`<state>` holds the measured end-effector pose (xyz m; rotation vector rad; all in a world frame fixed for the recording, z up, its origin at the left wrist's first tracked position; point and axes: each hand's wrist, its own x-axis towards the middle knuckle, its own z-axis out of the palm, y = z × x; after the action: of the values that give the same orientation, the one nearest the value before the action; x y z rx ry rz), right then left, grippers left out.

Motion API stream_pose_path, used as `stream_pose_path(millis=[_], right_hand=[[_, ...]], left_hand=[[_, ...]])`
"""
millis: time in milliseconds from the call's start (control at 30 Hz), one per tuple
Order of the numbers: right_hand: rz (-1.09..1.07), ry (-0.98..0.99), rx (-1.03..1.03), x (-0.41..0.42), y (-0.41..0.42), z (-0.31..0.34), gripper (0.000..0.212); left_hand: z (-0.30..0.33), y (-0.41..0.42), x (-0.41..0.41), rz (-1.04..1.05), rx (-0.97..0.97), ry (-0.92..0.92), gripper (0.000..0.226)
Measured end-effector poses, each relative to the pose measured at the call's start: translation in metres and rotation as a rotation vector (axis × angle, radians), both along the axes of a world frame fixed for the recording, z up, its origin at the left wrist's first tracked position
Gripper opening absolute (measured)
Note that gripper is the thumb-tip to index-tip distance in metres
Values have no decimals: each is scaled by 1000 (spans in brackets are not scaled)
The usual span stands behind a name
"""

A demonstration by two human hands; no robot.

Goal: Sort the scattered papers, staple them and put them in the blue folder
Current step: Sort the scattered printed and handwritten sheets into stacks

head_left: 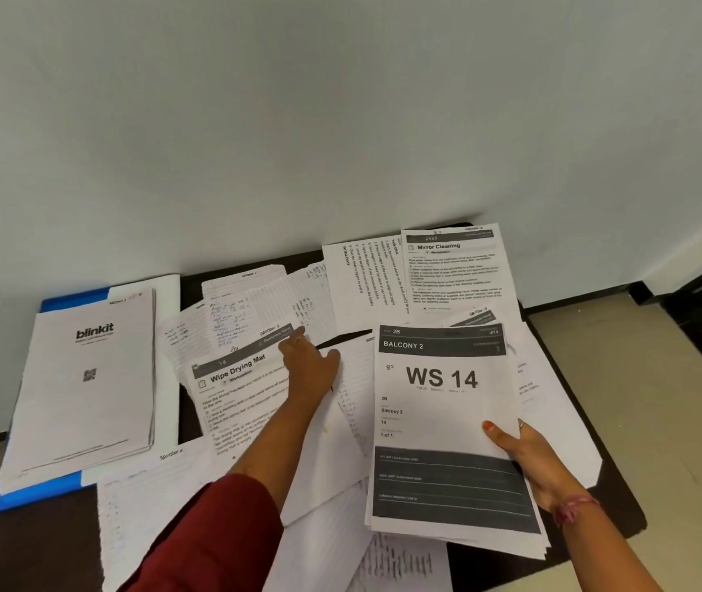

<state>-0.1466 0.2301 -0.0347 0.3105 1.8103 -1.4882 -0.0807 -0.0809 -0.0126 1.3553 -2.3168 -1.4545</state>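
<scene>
A pale wall (340, 100) fills the upper half of the frame, with a strip of light floor (639, 378) at the right edge. Below the wall stands a dark desk (42, 544), almost covered by scattered papers (255, 301): lined handwritten sheets in the middle, a printed sheet headed "Mirror Cleaning" (454, 271) at the upper right, and another headed "Wipe Drying Mat" (242, 399) at the centre.

At the left of the frame the blue folder (42, 489) lies flat on the desk, its blue showing at the top edge and along the lower left. On top of it rests a stack of sheets whose top page is printed "blinkit" (89, 378).

At the lower right a second stack (447, 425) is held tilted up off the desk; its top page reads "BALCONY 2" and "WS 14". The right hand (524, 455) grasps this stack at its right edge, thumb on the front page and fingers hidden behind.

The left hand (308, 363), on an arm in a dark red sleeve (212, 536), reaches across the centre of the frame. Its fingers are stretched out and rest on the upper right corner of the "Wipe Drying Mat" sheet, gripping nothing.
</scene>
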Motion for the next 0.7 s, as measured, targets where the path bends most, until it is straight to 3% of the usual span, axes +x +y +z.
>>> stream_pose_path(millis=[133,300,367,500,700], right_hand=[[-4,-11,5,-21,11,-3,47],[11,-43,0,-45,24,-13,72],[21,-53,-6,-53,26,-17,68],[25,-81,8,-64,24,-24,59],[19,-130,18,-73,27,-37,78]], left_hand=[[-5,-9,-40,6,102,10,59],[-15,-22,-78,-16,56,-52,53],[-18,-25,-91,-25,19,-99,54],[-23,-32,-113,-44,-13,-201,68],[-25,-27,-132,19,-63,-384,96]])
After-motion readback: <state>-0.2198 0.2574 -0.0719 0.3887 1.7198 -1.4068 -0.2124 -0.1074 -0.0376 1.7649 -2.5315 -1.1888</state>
